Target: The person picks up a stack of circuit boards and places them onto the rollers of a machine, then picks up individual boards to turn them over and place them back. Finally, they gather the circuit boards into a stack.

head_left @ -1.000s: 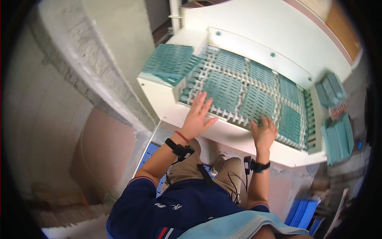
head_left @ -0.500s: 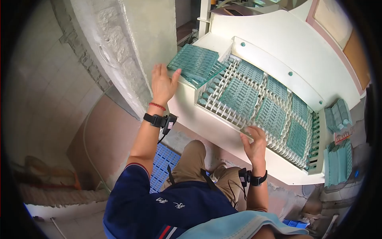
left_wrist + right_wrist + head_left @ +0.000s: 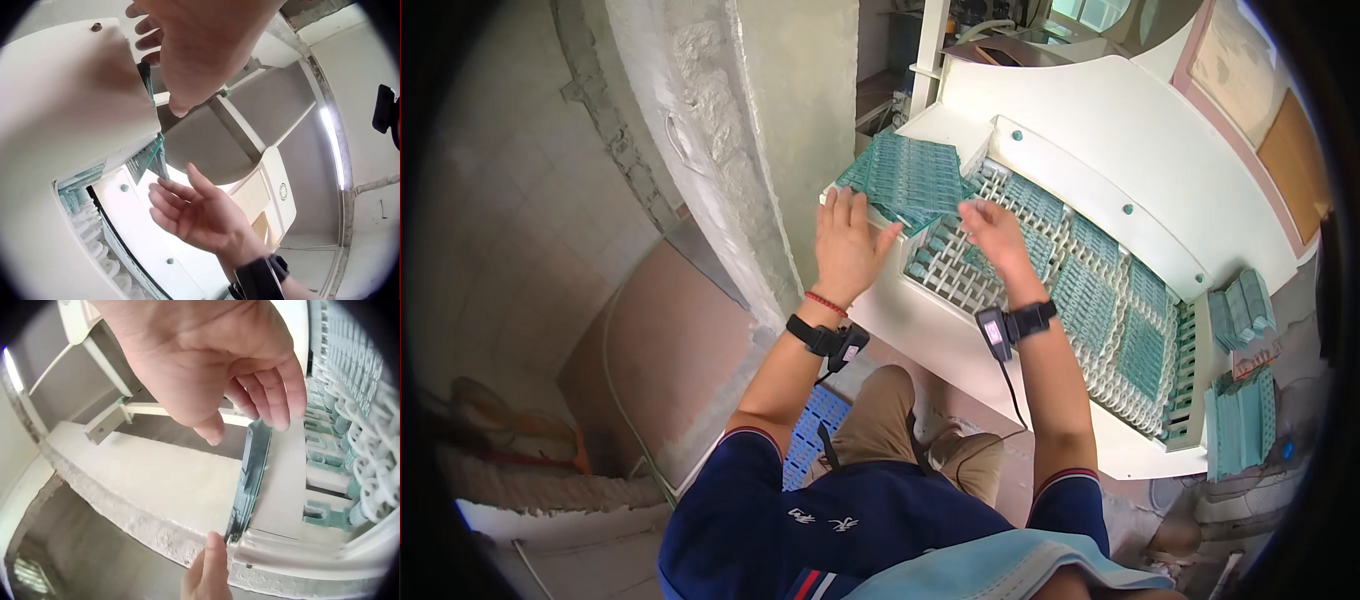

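Note:
A small stack of green, see-through patterned panels [image 3: 915, 180] lies on the white ledge at the left end of a roller machine. My left hand [image 3: 847, 240] is at the stack's front left side, its fingers extended and the thumb spread apart. Across the stack, my right hand [image 3: 998, 240] reaches to the right corner with loosely bent fingers. In the right wrist view its fingertips are right at the far end of the panel stack [image 3: 250, 481], seen edge-on. The left wrist view shows both hands spread around the ledge corner, neither curled round a panel.
More green panels [image 3: 1085, 295] lie in rows on the machine's white rollers [image 3: 960, 275]. Upright bundles of panels [image 3: 1240, 425] stand at the machine's right end. A rough concrete pillar [image 3: 800, 130] rises close on the left. A blue slatted mat [image 3: 820, 430] is on the floor.
My left hand has moved from the machine's front edge to the panel stack. The right hand has come leftward from over the rollers to the stack's right corner. The head view has shifted.

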Action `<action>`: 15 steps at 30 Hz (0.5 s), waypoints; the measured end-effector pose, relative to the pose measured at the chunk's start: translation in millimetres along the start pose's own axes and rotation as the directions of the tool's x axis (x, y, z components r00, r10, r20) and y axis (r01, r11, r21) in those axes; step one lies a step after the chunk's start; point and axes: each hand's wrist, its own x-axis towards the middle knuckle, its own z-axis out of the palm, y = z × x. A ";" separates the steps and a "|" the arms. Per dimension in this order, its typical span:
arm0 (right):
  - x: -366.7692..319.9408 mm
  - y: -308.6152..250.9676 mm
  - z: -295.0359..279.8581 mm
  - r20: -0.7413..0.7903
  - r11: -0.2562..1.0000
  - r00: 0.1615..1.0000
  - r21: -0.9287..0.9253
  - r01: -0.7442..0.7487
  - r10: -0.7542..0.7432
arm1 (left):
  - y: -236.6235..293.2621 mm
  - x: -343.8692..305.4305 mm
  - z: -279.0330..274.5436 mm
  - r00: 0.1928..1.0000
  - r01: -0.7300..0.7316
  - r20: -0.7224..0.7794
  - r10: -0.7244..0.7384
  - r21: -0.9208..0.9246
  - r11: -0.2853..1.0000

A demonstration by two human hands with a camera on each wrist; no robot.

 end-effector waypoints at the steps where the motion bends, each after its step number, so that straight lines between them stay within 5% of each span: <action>1: 10.4 -3.6 5.1 -0.013 0.971 0.988 0.189 -0.147 0.153 | 2.1 -1.5 -0.5 1.000 0.003 0.007 -0.003 -0.014 1.000; 2: 16.3 -4.9 8.7 0.004 0.884 0.953 0.372 -0.282 0.302 | 4.2 -2.5 -1.5 1.000 0.000 0.005 0.000 -0.011 1.000; 5: 23.3 2.6 17.0 0.048 0.792 0.930 0.510 -0.337 0.364 | 8.4 -6.2 -2.5 1.000 0.019 0.016 -0.019 -0.036 0.999; 11: -11.7 11.8 2.4 0.159 0.685 0.922 0.627 -0.371 0.353 | 21.8 -21.7 -18.5 0.996 0.079 0.057 -0.066 -0.270 0.960; 15: -71.4 25.9 -16.6 0.092 0.603 0.929 0.737 -0.305 0.357 | 39.3 -43.0 -32.9 0.986 0.148 0.144 -0.083 -0.538 0.830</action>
